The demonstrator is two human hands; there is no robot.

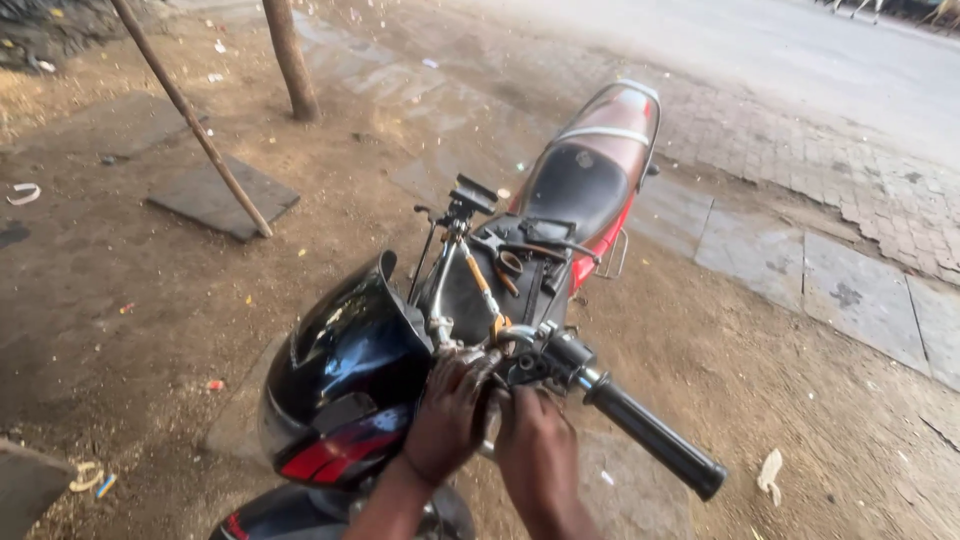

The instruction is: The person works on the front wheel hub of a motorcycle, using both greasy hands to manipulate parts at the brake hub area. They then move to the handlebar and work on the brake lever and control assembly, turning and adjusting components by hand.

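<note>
Handlebar point(560, 362) of motorbike point(590, 180): both hands at switch housing point(540, 358), L point(448, 415) gripping, R point(535, 445) grip unclear

A thin brown tree trunk point(291, 60) rises at the upper left of the frame, and a slimmer slanting wooden pole point(190, 118) leans beside it, its foot on a dark flat square stone slab point(222, 198) set in the dusty brown dirt ground point(130, 300). A small white curled scrap point(24, 192) lies at the far left edge. Grey rectangular paving slabs point(860, 290) run along the right side, with a pale grey road point(800, 50) across the upper right. A crumpled cream scrap of paper point(770, 474) lies at the lower right.
</note>
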